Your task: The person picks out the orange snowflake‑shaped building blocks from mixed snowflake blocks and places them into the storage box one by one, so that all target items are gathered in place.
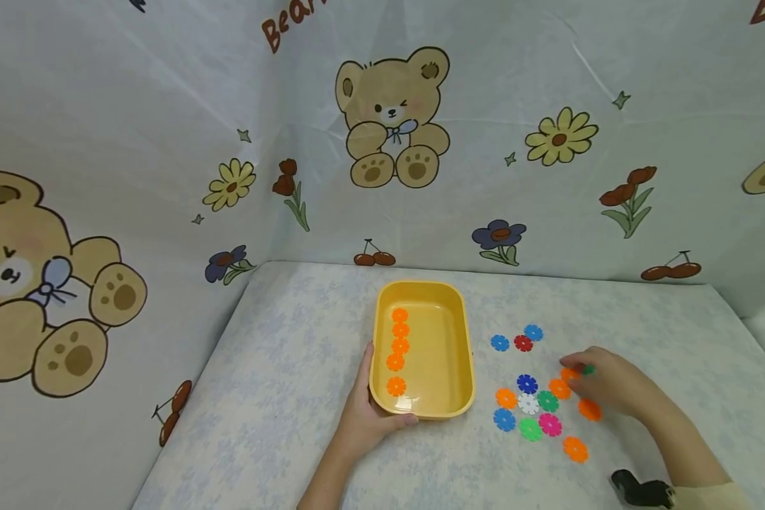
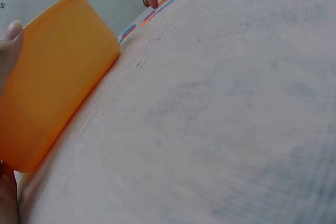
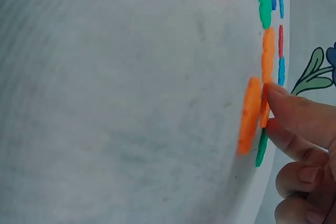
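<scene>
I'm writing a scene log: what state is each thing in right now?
Yellow tray: right side up, on the table.
Five tray discs: orange, in a column along its left side.
Loose discs: lying scattered right of the tray.
Left grip: holding the tray's near left corner.
Right grip: pinching an orange disc; whether lifted, unclear.

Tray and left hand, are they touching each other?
Touching: in the head view, the left hand holds the tray, thumb against its near rim.
</scene>
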Demonstrator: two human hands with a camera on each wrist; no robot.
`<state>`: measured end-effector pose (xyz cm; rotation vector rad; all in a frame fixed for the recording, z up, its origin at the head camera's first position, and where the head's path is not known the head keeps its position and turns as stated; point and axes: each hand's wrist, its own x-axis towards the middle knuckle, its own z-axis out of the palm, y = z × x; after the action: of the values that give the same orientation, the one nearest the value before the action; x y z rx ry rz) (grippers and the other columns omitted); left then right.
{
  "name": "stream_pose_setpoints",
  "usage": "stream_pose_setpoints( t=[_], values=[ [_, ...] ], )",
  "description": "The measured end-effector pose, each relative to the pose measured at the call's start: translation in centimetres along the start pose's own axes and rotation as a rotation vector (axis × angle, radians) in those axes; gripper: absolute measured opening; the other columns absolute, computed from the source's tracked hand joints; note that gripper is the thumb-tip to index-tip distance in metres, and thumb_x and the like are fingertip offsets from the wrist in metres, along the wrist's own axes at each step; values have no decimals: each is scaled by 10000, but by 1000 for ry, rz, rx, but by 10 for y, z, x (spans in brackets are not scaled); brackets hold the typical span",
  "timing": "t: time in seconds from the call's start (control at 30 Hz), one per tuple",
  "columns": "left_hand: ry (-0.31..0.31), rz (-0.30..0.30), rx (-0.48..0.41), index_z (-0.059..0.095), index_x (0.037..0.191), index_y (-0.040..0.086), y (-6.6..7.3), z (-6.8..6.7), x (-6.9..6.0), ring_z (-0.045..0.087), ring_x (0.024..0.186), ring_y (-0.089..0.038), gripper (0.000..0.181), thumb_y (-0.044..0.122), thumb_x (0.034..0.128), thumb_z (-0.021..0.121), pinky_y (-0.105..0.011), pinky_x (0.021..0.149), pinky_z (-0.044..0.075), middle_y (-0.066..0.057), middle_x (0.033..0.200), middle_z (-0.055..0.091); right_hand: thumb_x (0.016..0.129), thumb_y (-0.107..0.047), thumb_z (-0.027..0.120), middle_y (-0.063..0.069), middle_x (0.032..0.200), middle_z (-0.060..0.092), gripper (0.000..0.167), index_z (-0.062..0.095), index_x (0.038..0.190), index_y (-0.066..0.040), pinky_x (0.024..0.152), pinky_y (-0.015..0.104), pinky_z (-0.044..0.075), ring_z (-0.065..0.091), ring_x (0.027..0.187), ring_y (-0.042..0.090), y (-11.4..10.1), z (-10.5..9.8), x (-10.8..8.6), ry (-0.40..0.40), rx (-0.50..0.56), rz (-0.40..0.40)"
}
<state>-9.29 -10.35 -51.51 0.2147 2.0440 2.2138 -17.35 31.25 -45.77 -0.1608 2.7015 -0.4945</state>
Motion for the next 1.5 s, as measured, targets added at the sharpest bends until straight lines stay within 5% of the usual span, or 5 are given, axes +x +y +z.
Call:
stream_pose_setpoints(
  t=[0.3, 0.67, 0.87, 1.1, 1.5],
  values=[
    [14, -23, 0, -29, 1600, 337, 0, 1, 1, 369, 1456, -224, 1310, 104, 709, 902, -247, 1101, 414, 29, 1673, 112, 860, -263, 775, 98, 1080, 646, 338, 653, 1124, -90, 875, 574, 518, 571, 997, 298, 7, 5, -4, 40, 47, -36],
    [20, -35, 4, -33, 1603, 318, 1, 1, -1, 354, 1463, -210, 1322, 129, 698, 912, -240, 1115, 394, 41, 1673, 99, 873, -301, 765, 79, 1014, 647, 359, 658, 1186, -160, 676, 305, 490, 560, 893, 240, -2, 1, 0, 90, 156, -59],
    [16, -24, -5, -31, 1602, 322, 1, 0, 0, 350, 1466, -230, 1314, 115, 706, 906, -242, 1115, 394, 28, 1676, 95, 878, -281, 765, 21, 992, 695, 356, 697, 1198, -141, 778, 306, 514, 584, 961, 223, -41, -8, 18, 196, 228, -182],
    [15, -26, 0, -35, 1603, 315, 1, 1, 0, 328, 1478, -194, 1315, 127, 705, 908, -229, 1120, 383, 58, 1672, 89, 902, -280, 741, 33, 949, 672, 324, 693, 1202, -167, 568, 239, 479, 550, 677, 219, -110, -13, 47, 183, 321, -293],
    [5, -15, 2, -12, 1591, 379, 1, 1, 0, 324, 1482, -213, 1259, 115, 743, 880, -203, 1112, 386, 51, 1679, 85, 978, -132, 628, 41, 1063, 716, 269, 702, 1236, -129, 822, 361, 560, 619, 913, 207, -189, -8, 91, 74, 121, -492]
  ],
)
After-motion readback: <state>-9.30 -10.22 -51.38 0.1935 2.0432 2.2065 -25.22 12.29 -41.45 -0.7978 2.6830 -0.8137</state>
